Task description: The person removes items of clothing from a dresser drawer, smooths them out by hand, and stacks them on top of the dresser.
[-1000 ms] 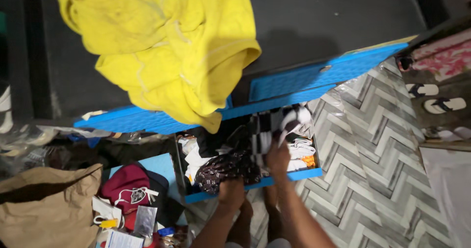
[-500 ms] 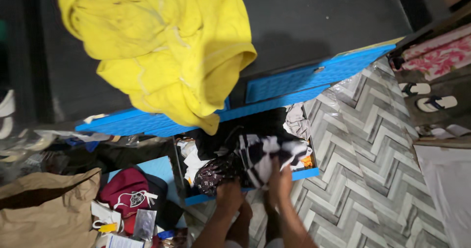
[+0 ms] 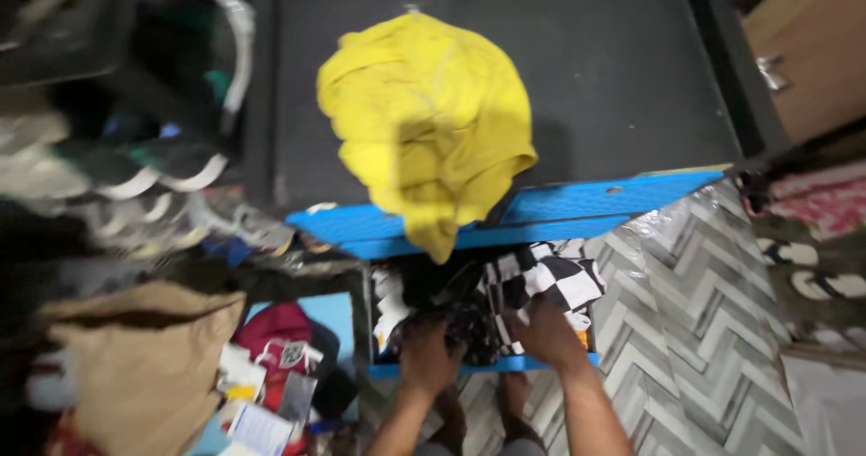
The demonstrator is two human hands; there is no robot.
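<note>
A black-and-white checkered cloth point(image 3: 546, 280) lies crumpled in the blue drawer point(image 3: 487, 364), gripped by the right hand point(image 3: 548, 334); the left hand point(image 3: 426, 359) presses dark clothes point(image 3: 465, 321) beside it.

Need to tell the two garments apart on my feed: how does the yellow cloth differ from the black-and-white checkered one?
The crumpled yellow cloth garment is one plain colour; the black-and-white checkered cloth is patterned. The yellow one lies on the dark cabinet top, draping over the blue front; the checkered one sits in the open blue drawer. No hand touches the yellow one; the right hand rests on the checkered one. Both are soft and unfolded.
</note>
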